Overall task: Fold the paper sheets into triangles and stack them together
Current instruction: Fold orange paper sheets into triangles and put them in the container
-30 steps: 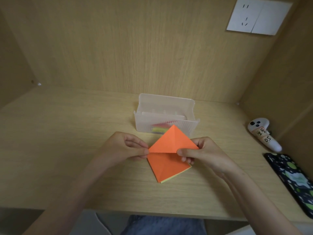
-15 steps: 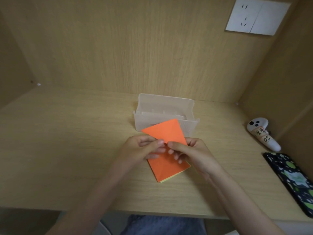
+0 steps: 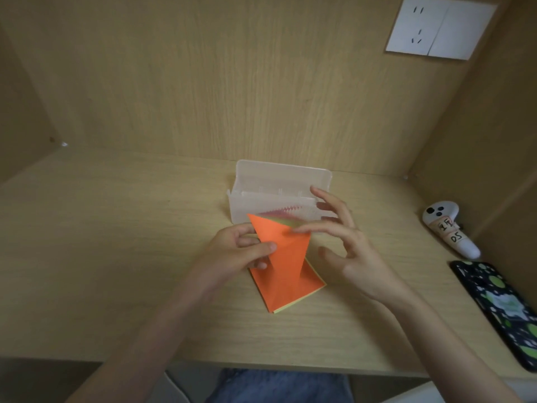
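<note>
The left hand (image 3: 239,253) pinches an orange triangle (image 3: 282,242) above the stack (image 3: 286,296) on the worktop (image 3: 101,257). The right hand (image 3: 357,257) hovers beside it, fingers spread wide, holding nothing.

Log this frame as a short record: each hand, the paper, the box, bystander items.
left hand: pinches folded orange triangle, raised above paper stack
right hand: open, fingers spread beside the triangle; contact unclear
paper stack: orange on top, yellow edge beneath, flat on desk
clear box: open, behind the hands, folded coloured pieces inside
other: white controller, patterned phone at right
</note>
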A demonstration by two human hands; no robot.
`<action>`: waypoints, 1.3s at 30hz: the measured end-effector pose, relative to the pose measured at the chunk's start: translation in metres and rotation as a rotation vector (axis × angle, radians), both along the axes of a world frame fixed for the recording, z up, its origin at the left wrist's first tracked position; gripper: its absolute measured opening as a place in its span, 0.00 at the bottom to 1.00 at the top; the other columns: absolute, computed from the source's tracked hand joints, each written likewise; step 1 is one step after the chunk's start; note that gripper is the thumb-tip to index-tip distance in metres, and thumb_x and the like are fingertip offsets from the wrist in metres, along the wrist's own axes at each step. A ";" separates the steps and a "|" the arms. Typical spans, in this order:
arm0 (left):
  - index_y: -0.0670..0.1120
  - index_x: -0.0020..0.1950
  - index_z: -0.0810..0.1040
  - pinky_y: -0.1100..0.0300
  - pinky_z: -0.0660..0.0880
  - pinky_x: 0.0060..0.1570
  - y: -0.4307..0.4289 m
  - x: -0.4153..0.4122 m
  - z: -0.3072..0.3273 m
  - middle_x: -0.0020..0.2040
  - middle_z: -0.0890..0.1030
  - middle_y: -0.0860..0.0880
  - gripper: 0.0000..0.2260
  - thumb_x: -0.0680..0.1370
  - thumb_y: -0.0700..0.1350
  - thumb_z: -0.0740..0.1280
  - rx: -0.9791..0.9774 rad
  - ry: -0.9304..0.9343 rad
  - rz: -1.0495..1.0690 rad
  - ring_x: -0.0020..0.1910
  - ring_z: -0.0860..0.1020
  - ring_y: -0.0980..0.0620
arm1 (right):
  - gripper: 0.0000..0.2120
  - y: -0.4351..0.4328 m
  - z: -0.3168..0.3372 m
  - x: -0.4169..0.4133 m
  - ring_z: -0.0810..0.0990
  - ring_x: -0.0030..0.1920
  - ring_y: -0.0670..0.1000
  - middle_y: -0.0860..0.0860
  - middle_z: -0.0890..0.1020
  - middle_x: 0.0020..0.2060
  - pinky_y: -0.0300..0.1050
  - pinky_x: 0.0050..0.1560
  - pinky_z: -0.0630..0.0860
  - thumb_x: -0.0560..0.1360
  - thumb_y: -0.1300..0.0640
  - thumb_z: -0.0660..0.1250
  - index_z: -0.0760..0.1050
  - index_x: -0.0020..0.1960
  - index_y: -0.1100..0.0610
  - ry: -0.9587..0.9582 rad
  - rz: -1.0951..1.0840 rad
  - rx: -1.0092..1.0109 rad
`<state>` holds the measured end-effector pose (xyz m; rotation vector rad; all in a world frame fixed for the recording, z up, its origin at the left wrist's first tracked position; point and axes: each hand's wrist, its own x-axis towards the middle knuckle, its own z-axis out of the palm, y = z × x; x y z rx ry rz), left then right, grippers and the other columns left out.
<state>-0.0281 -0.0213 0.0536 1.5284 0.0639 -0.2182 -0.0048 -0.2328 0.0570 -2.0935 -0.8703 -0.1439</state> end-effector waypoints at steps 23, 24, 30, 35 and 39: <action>0.40 0.48 0.79 0.62 0.81 0.36 -0.006 -0.013 0.008 0.38 0.85 0.46 0.09 0.80 0.42 0.61 -0.147 -0.052 0.131 0.36 0.84 0.53 | 0.08 0.026 -0.005 0.002 0.77 0.34 0.51 0.55 0.79 0.35 0.44 0.41 0.73 0.70 0.60 0.72 0.79 0.33 0.60 0.400 -0.089 0.348; 0.42 0.47 0.80 0.62 0.81 0.37 -0.006 -0.014 0.008 0.37 0.85 0.48 0.09 0.80 0.42 0.61 -0.154 -0.065 0.155 0.37 0.84 0.52 | 0.08 0.026 -0.005 0.002 0.78 0.34 0.51 0.55 0.80 0.35 0.44 0.41 0.73 0.70 0.61 0.71 0.79 0.33 0.61 0.403 -0.087 0.351; 0.43 0.50 0.81 0.62 0.81 0.39 -0.004 -0.014 0.006 0.42 0.85 0.46 0.07 0.73 0.39 0.70 -0.118 -0.115 0.254 0.41 0.84 0.51 | 0.08 0.029 -0.004 -0.001 0.78 0.35 0.52 0.55 0.80 0.36 0.41 0.40 0.74 0.71 0.62 0.71 0.79 0.33 0.63 0.432 -0.080 0.360; 0.43 0.48 0.81 0.65 0.80 0.36 -0.008 -0.014 0.008 0.36 0.85 0.48 0.06 0.72 0.37 0.71 -0.157 -0.114 0.300 0.37 0.84 0.53 | 0.08 0.028 -0.002 -0.003 0.78 0.36 0.52 0.54 0.80 0.35 0.41 0.40 0.74 0.70 0.63 0.72 0.79 0.32 0.62 0.431 -0.079 0.366; 0.42 0.46 0.81 0.67 0.79 0.34 -0.010 -0.016 0.009 0.34 0.85 0.48 0.05 0.72 0.35 0.71 -0.181 -0.121 0.310 0.35 0.84 0.54 | 0.06 0.026 -0.003 -0.004 0.78 0.34 0.52 0.53 0.80 0.34 0.42 0.40 0.73 0.68 0.60 0.73 0.80 0.33 0.59 0.462 -0.097 0.381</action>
